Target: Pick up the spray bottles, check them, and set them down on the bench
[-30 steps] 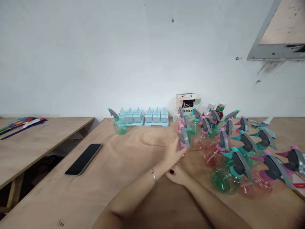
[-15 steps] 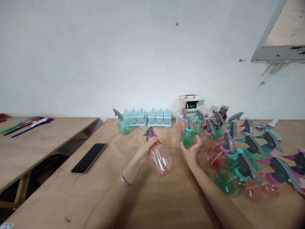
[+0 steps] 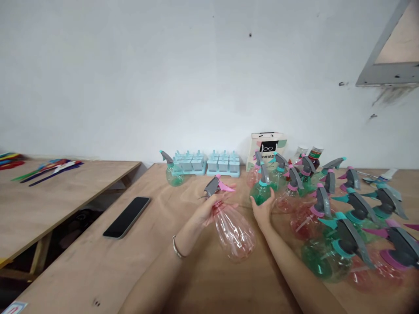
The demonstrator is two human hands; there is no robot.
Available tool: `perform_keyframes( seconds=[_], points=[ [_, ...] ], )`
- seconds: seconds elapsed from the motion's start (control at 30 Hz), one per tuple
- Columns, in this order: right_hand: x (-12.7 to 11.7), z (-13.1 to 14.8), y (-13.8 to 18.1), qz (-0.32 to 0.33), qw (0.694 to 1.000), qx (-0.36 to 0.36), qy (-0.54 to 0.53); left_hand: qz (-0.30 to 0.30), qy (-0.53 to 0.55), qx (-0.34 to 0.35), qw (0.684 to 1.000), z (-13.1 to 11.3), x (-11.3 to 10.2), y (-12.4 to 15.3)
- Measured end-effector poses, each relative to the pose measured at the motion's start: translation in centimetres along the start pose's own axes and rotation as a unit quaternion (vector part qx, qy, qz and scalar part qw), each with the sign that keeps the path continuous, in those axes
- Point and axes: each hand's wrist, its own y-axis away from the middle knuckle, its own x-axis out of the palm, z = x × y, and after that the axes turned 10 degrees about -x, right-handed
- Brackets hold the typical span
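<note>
In my left hand (image 3: 206, 211) is a clear pink spray bottle (image 3: 235, 235), gripped round its neck. It tilts, its grey and pink spray head (image 3: 216, 186) up and to the left, its round base down toward the right. My right hand (image 3: 264, 207) has its fingers curled round the lower body of a green spray bottle (image 3: 260, 192), which stands upright among the others. To the right of that hand, several more pink and green spray bottles crowd together, among them a green one (image 3: 322, 259) and a pink one (image 3: 307, 222).
A phone (image 3: 127, 217) lies at left. Along the wall stand a lone green spray bottle (image 3: 174, 176), two light blue popsicle moulds (image 3: 223, 165) and a printed paper bag (image 3: 251, 152). Colourful strips (image 3: 54, 170) lie on another table, across a gap.
The pink bottle in my left hand has come nearer and tilted further, its base swinging right and its trigger now showing. My right hand stays on the green bottle. The view has shifted slightly left.
</note>
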Motion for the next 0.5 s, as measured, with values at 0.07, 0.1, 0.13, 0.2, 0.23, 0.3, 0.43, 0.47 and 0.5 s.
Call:
perform_keyframes(
  seconds=[0.07, 0.1, 0.13, 0.2, 0.23, 0.3, 0.43, 0.47, 0.5],
  points=[
    [-0.5, 0.4, 0.9, 0.022, 0.999, -0.015, -0.025, -0.001, 0.010, 0.011, 1.000, 0.1, 0.0, -0.2],
    [-0.8, 0.5, 1.4, 0.035, 0.998, -0.022, -0.038, -0.004, 0.014, 0.025, 1.000, 0.1, 0.1, -0.2],
    [-1.1, 0.7, 1.9, 0.048, 0.997, -0.029, -0.049, -0.005, 0.019, 0.045, 0.999, 0.1, 0.2, -0.2],
    [-1.6, 1.0, 2.6, 0.076, 0.995, -0.037, -0.061, 0.002, 0.018, 0.077, 0.997, 0.1, 0.4, -0.2],
    [-1.7, 1.0, 2.8, 0.088, 0.993, -0.039, -0.064, 0.006, 0.011, 0.085, 0.996, 0.1, 0.6, -0.1],
    [-2.0, 1.1, 2.9, 0.104, 0.992, -0.038, -0.068, -0.010, -0.017, 0.091, 0.996, 0.1, 0.8, 0.0],
    [-2.2, 1.3, 2.5, 0.122, 0.987, -0.026, -0.098, -0.092, -0.065, 0.115, 0.987, 0.0, 0.8, 0.5],
    [-2.2, 1.3, 2.5, 0.126, 0.986, -0.023, -0.108, -0.091, -0.071, 0.120, 0.986, -0.1, 0.8, 0.6],
    [-2.2, 1.4, 2.4, 0.130, 0.985, -0.019, -0.115, -0.078, -0.074, 0.123, 0.987, -0.3, 0.8, 0.7]
  ],
)
